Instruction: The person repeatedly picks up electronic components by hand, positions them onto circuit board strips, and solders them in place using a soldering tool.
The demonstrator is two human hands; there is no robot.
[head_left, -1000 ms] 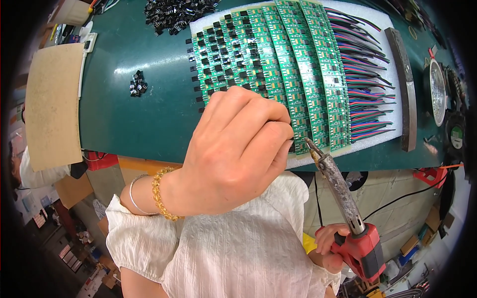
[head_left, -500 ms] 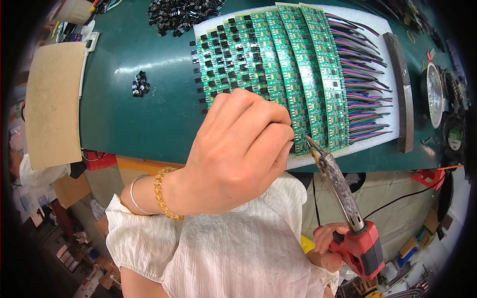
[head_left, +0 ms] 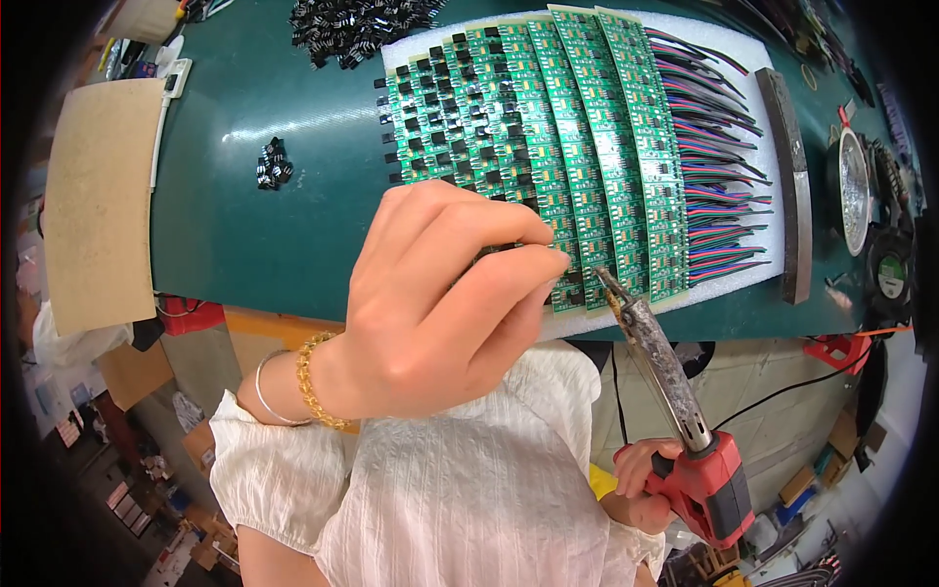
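Observation:
My left hand (head_left: 440, 293), with bracelets at its wrist, is over the lower part of the green circuit boards (head_left: 614, 147). Its fingers are curled and the tips are drawn together close to the boards; whatever is between them, if anything, is hidden. My right hand (head_left: 641, 481) grips the red and black handle of a soldering iron (head_left: 675, 391). The iron's dark tip points up and left, at the boards' lower end just right of my left fingertips. Small black connectors stand in rows on the left boards. Thin coloured wires (head_left: 719, 147) fan out from the right-hand board.
White foam (head_left: 758, 59) lies under the boards, with a dark metal bar (head_left: 787, 186) along its right side. A big pile of black connectors (head_left: 357, 29) is at the back, a small heap (head_left: 275, 163) on the left. A tan board (head_left: 103, 205) and a metal dish (head_left: 854, 181) flank them.
My left hand has shifted a little to the left, and a gap has opened between its upper fingers. The iron's tip has moved slightly left.

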